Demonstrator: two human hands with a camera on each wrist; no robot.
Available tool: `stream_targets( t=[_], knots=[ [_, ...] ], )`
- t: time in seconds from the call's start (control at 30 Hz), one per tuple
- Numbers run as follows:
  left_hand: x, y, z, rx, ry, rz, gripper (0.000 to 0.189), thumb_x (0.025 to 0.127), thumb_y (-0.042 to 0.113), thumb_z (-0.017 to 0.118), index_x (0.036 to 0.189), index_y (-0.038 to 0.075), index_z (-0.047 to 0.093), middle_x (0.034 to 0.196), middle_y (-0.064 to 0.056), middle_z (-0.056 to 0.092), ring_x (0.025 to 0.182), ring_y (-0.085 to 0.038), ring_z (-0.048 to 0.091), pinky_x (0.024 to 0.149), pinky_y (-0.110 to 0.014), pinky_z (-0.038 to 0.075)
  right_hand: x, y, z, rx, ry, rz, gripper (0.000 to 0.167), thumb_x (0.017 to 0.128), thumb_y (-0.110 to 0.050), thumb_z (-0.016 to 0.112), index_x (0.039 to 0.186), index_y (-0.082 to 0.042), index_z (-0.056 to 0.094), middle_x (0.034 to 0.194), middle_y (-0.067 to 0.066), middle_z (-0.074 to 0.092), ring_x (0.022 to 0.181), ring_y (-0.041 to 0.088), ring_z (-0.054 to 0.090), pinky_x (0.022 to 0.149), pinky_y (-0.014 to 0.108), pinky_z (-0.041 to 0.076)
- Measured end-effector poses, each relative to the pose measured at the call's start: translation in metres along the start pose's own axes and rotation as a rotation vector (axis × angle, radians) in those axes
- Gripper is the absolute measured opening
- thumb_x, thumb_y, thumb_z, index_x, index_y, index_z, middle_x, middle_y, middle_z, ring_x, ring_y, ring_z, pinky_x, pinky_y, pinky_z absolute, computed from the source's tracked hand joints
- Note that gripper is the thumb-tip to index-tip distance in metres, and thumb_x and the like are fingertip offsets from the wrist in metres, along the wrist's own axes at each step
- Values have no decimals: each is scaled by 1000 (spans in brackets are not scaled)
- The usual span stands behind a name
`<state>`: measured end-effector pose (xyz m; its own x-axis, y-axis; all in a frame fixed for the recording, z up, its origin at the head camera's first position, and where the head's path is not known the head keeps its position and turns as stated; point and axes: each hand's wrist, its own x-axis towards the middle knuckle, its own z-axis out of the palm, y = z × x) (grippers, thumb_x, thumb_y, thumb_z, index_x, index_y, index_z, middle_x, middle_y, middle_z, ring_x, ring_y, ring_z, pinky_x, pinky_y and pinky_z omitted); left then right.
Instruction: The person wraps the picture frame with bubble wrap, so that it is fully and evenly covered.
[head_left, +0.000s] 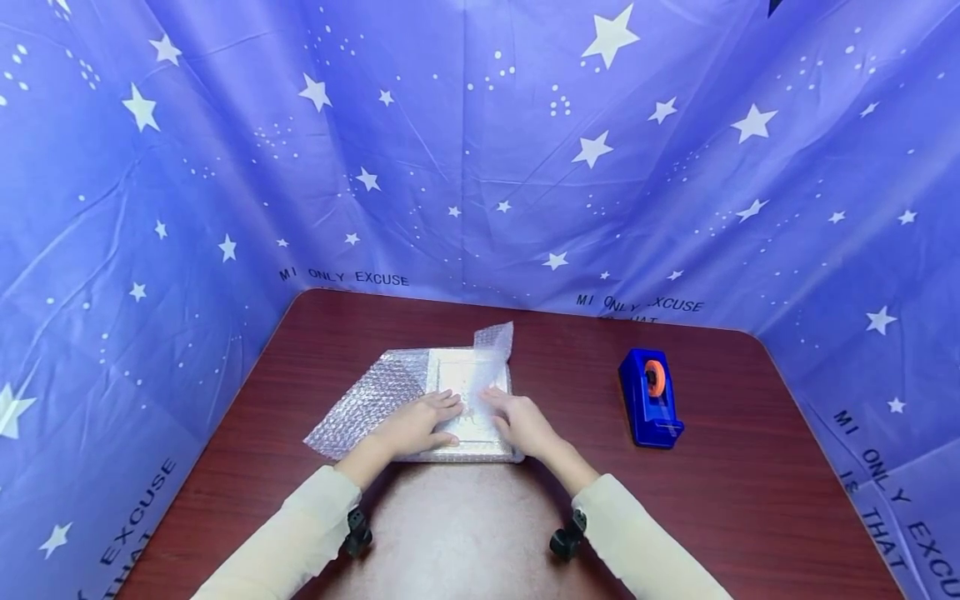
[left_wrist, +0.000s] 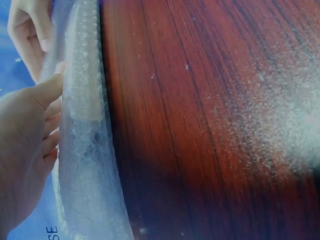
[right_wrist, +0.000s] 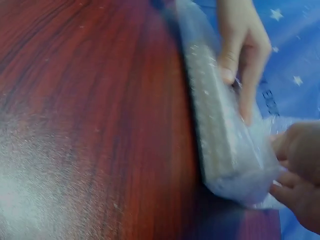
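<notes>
A flat, pale rectangular frame with a raised border lies on the table, partly covered in clear bubble wrap. One wide flap of the wrap spreads out to the left, and a narrow strip stands up at the far right corner. My left hand rests on the frame's left half, fingers extended and thumb apart. On the right side, my right hand presses folded wrap against the frame with its fingers stretched out. Along the near edge, the left wrist view shows bubbled wrap covering the frame's side.
A blue tape dispenser with an orange roll stands to the right on the dark red wooden table. Blue star-printed cloth hangs around the table's back and sides.
</notes>
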<state>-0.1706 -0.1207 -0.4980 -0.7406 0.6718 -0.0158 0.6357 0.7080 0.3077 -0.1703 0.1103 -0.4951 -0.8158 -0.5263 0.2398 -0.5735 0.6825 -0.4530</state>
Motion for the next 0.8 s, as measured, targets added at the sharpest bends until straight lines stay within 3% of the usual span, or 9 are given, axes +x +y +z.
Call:
stream_targets(
  t=[0.23, 0.33, 0.43, 0.53, 0.67, 0.8],
  knots=[
    [2, 1, -1, 44, 5, 6, 61, 91, 45, 59, 137, 6, 53, 146, -11, 50, 139, -30, 43, 117, -44, 35, 6, -27, 4, -446, -111, 38, 36, 84, 2, 58, 118, -7, 67, 127, 11, 66, 119, 29, 62, 95, 40, 55],
    [3, 3, -2, 63, 23, 12, 61, 89, 44, 62, 135, 6, 55, 143, -12, 53, 137, -30, 46, 116, -44, 36, 7, -32, 5, -520, -129, 48, 35, 84, 3, 57, 117, -8, 67, 125, 9, 67, 118, 27, 63, 95, 38, 56],
    [4, 5, -7, 40, 79, -14, 58, 86, 41, 67, 130, 4, 59, 135, -14, 60, 129, -31, 54, 111, -44, 42, 7, -31, 8, -527, -125, 48, 36, 85, 2, 55, 116, -9, 67, 125, 8, 68, 118, 26, 63, 93, 37, 56],
    [11, 4, -18, -94, 182, -136, 51, 85, 34, 70, 123, 1, 63, 123, -16, 67, 115, -32, 63, 102, -44, 50, 6, -30, 8, -515, -108, 36, 36, 85, 1, 55, 117, -10, 67, 124, 8, 68, 118, 25, 63, 92, 37, 57],
    [32, -1, -38, -364, 355, -354, 44, 86, 27, 70, 119, -1, 63, 113, -18, 70, 102, -32, 68, 91, -44, 56, 6, -29, 7, -511, -107, 43, 38, 85, 0, 55, 118, -13, 67, 125, 6, 68, 118, 24, 63, 91, 38, 57],
    [57, -7, -56, -547, 441, -448, 39, 86, 24, 71, 116, 0, 66, 106, -16, 73, 96, -30, 71, 84, -38, 59, 5, -28, 8, -499, -115, 70, 41, 85, 1, 55, 121, -15, 66, 127, 4, 66, 121, 23, 62, 89, 38, 58]
  ],
)
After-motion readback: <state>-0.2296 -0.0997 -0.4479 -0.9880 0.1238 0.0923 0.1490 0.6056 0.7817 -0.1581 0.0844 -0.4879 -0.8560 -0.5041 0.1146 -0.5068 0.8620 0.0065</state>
